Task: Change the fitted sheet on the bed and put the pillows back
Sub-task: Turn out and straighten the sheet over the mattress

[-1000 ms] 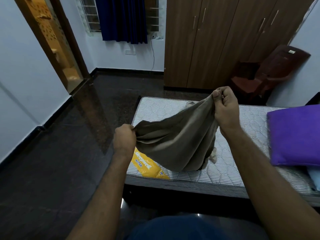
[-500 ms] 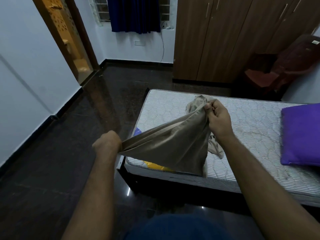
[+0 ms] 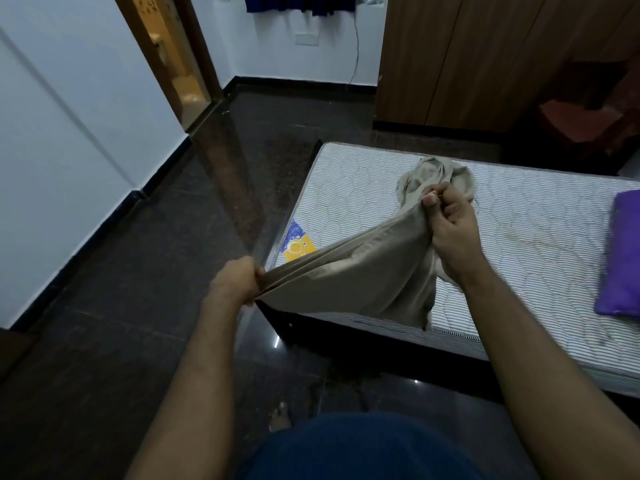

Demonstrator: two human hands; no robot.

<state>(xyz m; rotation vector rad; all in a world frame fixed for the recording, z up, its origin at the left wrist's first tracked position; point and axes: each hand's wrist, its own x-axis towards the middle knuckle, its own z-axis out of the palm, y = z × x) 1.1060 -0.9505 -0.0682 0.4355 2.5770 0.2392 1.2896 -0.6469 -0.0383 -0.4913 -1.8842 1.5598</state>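
Sheet [image 3: 349, 275] taut between both hands

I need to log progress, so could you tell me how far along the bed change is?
Done: the mattress lies bare, so the old sheet seems to be off. In hand: the left hand and right hand grip the beige sheet, stretched between them over the bed's corner. Left: fitting it on, then placing the purple pillow, which lies on the mattress.

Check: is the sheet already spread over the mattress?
No: the sheet hangs bunched between the left hand and right hand, and the mattress lies bare.
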